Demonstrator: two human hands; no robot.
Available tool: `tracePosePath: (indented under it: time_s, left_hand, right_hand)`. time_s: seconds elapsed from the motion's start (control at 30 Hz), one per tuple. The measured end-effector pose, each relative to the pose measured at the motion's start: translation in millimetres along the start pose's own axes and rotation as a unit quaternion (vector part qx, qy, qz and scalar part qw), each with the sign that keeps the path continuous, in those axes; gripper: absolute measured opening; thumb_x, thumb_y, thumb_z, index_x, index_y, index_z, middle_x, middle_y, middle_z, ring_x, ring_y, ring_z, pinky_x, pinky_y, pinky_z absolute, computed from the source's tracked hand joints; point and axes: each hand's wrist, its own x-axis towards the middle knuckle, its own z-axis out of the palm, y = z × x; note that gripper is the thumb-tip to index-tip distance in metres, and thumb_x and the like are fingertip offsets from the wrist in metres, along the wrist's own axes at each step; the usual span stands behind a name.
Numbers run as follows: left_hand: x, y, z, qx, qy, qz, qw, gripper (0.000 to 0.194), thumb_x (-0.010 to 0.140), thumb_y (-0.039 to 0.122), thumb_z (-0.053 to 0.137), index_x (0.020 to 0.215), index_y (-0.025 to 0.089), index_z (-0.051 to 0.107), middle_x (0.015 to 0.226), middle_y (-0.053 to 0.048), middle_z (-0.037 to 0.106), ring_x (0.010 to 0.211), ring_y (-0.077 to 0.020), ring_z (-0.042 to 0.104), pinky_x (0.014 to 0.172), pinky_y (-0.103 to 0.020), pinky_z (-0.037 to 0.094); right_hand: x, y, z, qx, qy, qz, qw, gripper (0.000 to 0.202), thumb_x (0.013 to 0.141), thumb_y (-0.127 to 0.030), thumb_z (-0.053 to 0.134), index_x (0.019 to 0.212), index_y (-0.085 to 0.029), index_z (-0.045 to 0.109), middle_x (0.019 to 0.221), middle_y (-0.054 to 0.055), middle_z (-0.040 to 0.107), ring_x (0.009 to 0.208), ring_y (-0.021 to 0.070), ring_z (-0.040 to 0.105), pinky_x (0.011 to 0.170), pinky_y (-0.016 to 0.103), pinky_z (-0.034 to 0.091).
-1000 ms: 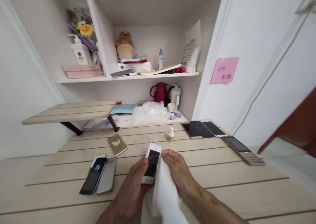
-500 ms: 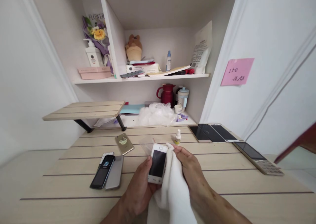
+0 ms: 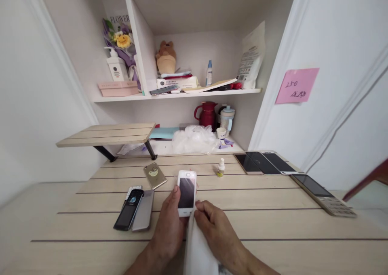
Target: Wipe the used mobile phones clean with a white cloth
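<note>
My left hand [image 3: 169,222] is closed around a white smartphone [image 3: 187,193], thumb along its left edge, dark screen facing up and home button at the far end. My right hand [image 3: 216,228] pinches a white cloth [image 3: 198,246] at the phone's lower right corner. The cloth hangs down below the hand to the bottom of the view. Part of the phone's back and the left fingers under it are hidden. Beyond the right hand stands a small spray bottle [image 3: 221,168] with a white cap.
Left on the slatted table are a gold phone [image 3: 155,175], a black phone [image 3: 129,210] and a silver phone [image 3: 143,211]. Several dark-screened phones [image 3: 262,163] and a keypad phone [image 3: 323,194] lie right. Behind are a small raised stand [image 3: 106,133] and white shelves [image 3: 178,96].
The right hand and the cloth have moved down along the phone's right side to its lower corner. The phone is turned more upright in the view.
</note>
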Motion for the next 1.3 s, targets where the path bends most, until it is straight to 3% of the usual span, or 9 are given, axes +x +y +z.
tracePosePath:
  time_s: [0.2,0.43,0.5,0.63,0.73,0.87,1.03,1.17,1.3]
  left_hand:
    - [1,-5,-8.7,0.074,0.031,-0.003,0.997,0.047,0.083,0.057,0.060,0.098,0.015,0.074,0.091,-0.010,0.075,0.088,-0.0245,0.066,0.080,-0.034,0.051]
    - [-13,-11,-2.9,0.181,0.035,0.014,0.983,0.045,0.080,0.055,0.066,0.104,0.018,0.073,0.104,-0.009,0.074,0.102,-0.0269,0.062,0.082,-0.031,0.049]
    - [-15,-12,0.2,0.184,0.014,0.018,0.983,0.042,0.081,0.053,0.065,0.104,0.019,0.073,0.104,-0.008,0.074,0.101,-0.0267,0.062,0.084,-0.031,0.048]
    - [-15,-7,3.4,0.197,-0.080,0.027,0.977,0.039,0.090,0.047,0.057,0.111,0.019,0.072,0.105,-0.008,0.074,0.103,-0.0259,0.061,0.091,-0.031,0.044]
    - [-13,-4,2.7,0.224,-0.106,0.037,0.968,0.039,0.091,0.044,0.055,0.117,0.019,0.070,0.111,-0.008,0.073,0.105,-0.0269,0.060,0.088,-0.030,0.046]
    - [-13,-3,1.8,0.242,-0.131,0.066,0.959,0.039,0.094,0.041,0.051,0.125,0.021,0.067,0.120,-0.007,0.070,0.105,-0.0257,0.061,0.091,-0.032,0.045]
    - [-14,-3,2.6,0.274,-0.142,0.073,0.948,0.041,0.094,0.039,0.052,0.129,0.023,0.064,0.130,-0.006,0.066,0.114,-0.0266,0.058,0.098,-0.033,0.042]
    - [-14,-4,2.2,0.266,-0.142,0.042,0.952,0.043,0.093,0.041,0.052,0.131,0.023,0.062,0.132,-0.006,0.065,0.117,-0.0282,0.057,0.094,-0.034,0.045]
    - [-15,-4,3.8,0.252,-0.135,0.045,0.957,0.041,0.092,0.041,0.055,0.126,0.021,0.066,0.124,-0.007,0.069,0.112,-0.0285,0.059,0.091,-0.033,0.046]
  right_hand:
    - [3,6,-3,0.009,-0.006,0.048,0.999,0.023,0.081,-0.035,0.063,0.066,-0.018,0.060,0.057,-0.005,0.049,0.054,0.0120,0.042,0.050,0.023,0.032]
    - [13,-1,-23,0.094,0.056,0.065,0.992,0.032,0.086,-0.049,0.060,0.087,-0.017,0.066,0.063,-0.001,0.060,0.050,0.0122,0.047,0.046,0.023,0.036]
    - [16,-5,-28,0.110,0.077,0.057,0.989,0.034,0.085,-0.050,0.061,0.093,-0.018,0.067,0.064,-0.001,0.061,0.050,0.0125,0.047,0.046,0.023,0.036]
    - [19,-10,-32,0.115,0.106,0.044,0.987,0.036,0.084,-0.052,0.062,0.097,-0.019,0.068,0.064,-0.001,0.065,0.049,0.0147,0.050,0.045,0.024,0.038]
    - [19,-13,-33,0.082,0.119,0.016,0.989,0.035,0.085,-0.050,0.063,0.100,-0.019,0.070,0.072,0.002,0.070,0.059,0.0177,0.056,0.052,0.026,0.043]
    - [15,-17,-33,0.018,0.137,-0.042,0.990,0.031,0.086,-0.045,0.064,0.105,-0.021,0.070,0.094,0.003,0.073,0.083,0.0218,0.061,0.073,0.029,0.046]
    - [5,-18,-28,-0.130,0.141,-0.161,0.968,0.024,0.094,-0.034,0.055,0.110,-0.023,0.068,0.102,0.005,0.073,0.088,0.0222,0.065,0.080,0.030,0.047]
    - [2,-14,-26,-0.165,0.129,-0.245,0.947,0.025,0.095,-0.026,0.052,0.115,-0.024,0.066,0.103,0.006,0.073,0.095,0.0229,0.067,0.088,0.032,0.049]
    - [6,-11,-29,-0.163,0.125,-0.246,0.947,0.026,0.093,-0.026,0.052,0.114,-0.025,0.067,0.101,0.006,0.073,0.094,0.0238,0.067,0.089,0.035,0.049]
